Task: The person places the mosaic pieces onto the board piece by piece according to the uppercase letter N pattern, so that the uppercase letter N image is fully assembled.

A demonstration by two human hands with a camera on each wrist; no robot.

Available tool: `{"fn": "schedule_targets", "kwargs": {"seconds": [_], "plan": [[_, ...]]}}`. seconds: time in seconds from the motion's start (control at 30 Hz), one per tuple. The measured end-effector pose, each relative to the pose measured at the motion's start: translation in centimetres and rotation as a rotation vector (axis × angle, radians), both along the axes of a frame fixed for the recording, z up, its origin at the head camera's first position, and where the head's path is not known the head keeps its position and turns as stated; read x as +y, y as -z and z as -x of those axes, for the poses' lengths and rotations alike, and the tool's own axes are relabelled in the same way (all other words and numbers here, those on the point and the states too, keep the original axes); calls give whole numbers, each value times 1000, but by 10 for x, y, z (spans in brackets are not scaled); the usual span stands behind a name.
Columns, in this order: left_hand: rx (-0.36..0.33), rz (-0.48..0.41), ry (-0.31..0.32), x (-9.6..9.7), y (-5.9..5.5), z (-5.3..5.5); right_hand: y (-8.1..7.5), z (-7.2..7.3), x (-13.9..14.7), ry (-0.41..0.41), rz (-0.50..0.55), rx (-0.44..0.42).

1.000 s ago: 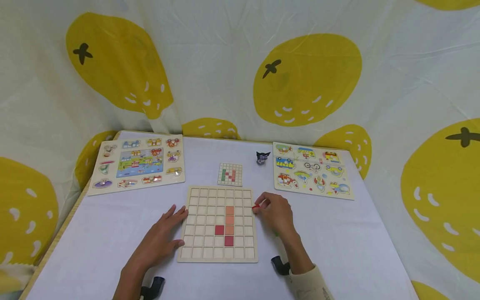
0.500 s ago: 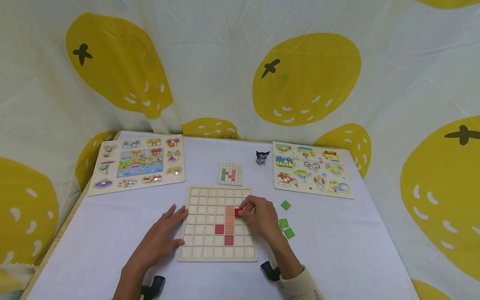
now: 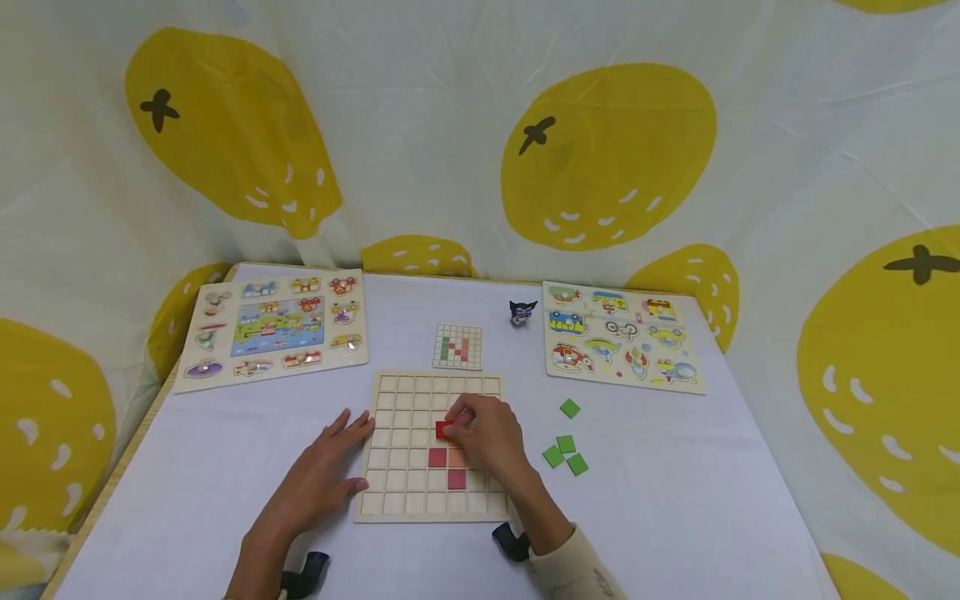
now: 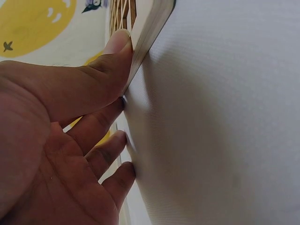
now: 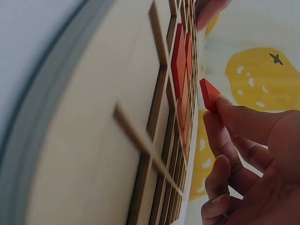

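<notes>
A wooden grid board [image 3: 395, 503] lies on the white-covered table. My left hand [image 3: 317, 477] rests at its left edge with fingers spread, and in the left wrist view the thumb [image 4: 117, 44] touches the rim. Over the middle of the grid my right hand [image 3: 491, 437] pinches a red square tile [image 3: 441, 430] between thumb and fingertips. The right wrist view shows this tile [image 5: 209, 95] raised and tilted above the board. Set in the grid are two darker red tiles, one [image 3: 437, 457] left of an orange tile [image 3: 457, 458] and one [image 3: 457, 479] below it. My right hand hides other cells.
Several green tiles [image 3: 566, 444] lie right of the board. A small pattern card [image 3: 457, 360] lies behind it, with a dark figurine [image 3: 521, 312] nearby. Picture puzzle boards lie at the back left [image 3: 225, 312] and back right [image 3: 622, 346].
My right hand has carried the red tile leftward from beyond the board's right edge to above its middle columns, uncovering the green tiles. My left hand stays in place.
</notes>
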State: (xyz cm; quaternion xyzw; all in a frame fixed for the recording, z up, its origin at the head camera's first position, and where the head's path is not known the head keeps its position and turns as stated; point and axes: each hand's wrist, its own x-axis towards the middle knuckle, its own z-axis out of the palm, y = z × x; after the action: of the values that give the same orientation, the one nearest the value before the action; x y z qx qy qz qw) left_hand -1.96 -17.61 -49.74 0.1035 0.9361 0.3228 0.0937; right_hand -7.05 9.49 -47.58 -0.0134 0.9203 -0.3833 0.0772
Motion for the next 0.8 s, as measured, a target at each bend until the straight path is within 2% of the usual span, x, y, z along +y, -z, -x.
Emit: {"fn": "schedule_targets", "kwargs": {"seconds": [0.4,0.8], "plan": [[10,-6,7,-1,2,1,5,2,-21,-49,-41,12],[18,-7,7,-1,2,1,6,0,-36,-88,-86,69]]}}
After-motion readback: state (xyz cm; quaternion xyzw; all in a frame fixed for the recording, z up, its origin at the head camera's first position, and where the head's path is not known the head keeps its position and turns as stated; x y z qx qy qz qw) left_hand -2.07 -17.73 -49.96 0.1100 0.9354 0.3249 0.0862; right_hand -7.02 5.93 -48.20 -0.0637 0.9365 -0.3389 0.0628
